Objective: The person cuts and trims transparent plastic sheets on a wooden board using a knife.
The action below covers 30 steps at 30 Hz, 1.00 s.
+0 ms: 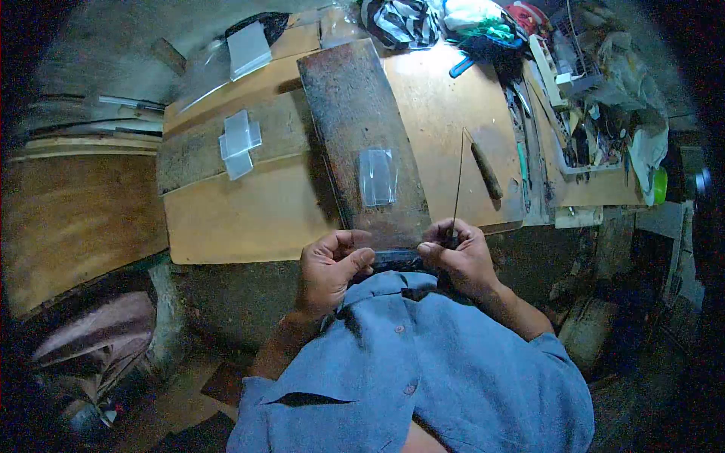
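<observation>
My left hand is closed, thumb against curled fingers, at the near end of a dark worn board; I cannot make out what it pinches. Across from it, my right hand is closed around a thin dark rod that points away from me. A dark, glossy strip shows between the hands; whether they touch it is unclear. Ahead of them, clear plastic pieces lie on the board. To the right rests a dark, tapered handle.
More clear pieces lie on the left of the wooden table, with a pale stack behind. Bags crowd the far edge. At right stands a white tray of tools. A brown panel leans left.
</observation>
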Available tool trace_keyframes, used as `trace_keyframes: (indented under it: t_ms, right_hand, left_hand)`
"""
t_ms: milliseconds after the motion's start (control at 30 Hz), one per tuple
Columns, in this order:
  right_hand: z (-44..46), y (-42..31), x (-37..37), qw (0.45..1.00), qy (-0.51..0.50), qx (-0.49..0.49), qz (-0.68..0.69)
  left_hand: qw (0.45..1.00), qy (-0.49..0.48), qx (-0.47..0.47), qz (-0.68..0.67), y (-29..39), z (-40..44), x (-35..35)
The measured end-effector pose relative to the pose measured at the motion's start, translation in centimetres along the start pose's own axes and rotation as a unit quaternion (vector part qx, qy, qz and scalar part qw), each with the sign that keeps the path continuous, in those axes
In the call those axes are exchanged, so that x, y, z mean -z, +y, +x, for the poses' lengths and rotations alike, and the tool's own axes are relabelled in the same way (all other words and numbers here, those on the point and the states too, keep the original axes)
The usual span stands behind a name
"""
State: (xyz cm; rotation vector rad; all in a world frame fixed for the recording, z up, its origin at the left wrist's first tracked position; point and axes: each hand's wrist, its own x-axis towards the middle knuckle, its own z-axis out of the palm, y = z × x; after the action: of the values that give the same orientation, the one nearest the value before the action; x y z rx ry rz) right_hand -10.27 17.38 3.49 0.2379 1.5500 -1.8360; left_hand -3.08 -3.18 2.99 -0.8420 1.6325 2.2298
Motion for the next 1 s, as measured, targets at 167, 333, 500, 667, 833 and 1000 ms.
trace_keyframes:
  t_ms: [167,333,500,667,833,1000]
  right_hand:
    - [0.0,0.1,0.0,1.0,-0.001,0.001,-0.008]
    - [-0.3,0.2,0.2,0.997,-0.019,0.046,-0.061]
    - [-0.8,-0.2,0.2,1.0,-0.021,-0.014,-0.016]
    - [-0.6,0.2,0.2,0.998,-0.03,-0.037,0.033]
    - [-0.4,0.4,0.2,0.999,-0.025,-0.044,-0.001]
    - [-0.4,0.4,0.0,0.999,-0.034,-0.022,-0.013]
  left_hand:
    - [1.0,-0.019,-0.006,-0.009,0.2,-0.1,0.3]
    - [1.0,0.006,-0.024,0.016,0.3,-0.5,0.3]
    - [0.999,-0.024,0.018,-0.028,0.2,-0.8,1.0]
    - [0.999,-0.032,0.024,0.011,0.6,-1.0,1.0]
    - [0.998,-0.05,0.04,0.028,1.0,-1.3,0.7]
    - [0.997,-0.056,0.024,0.043,0.6,-1.1,1.1]
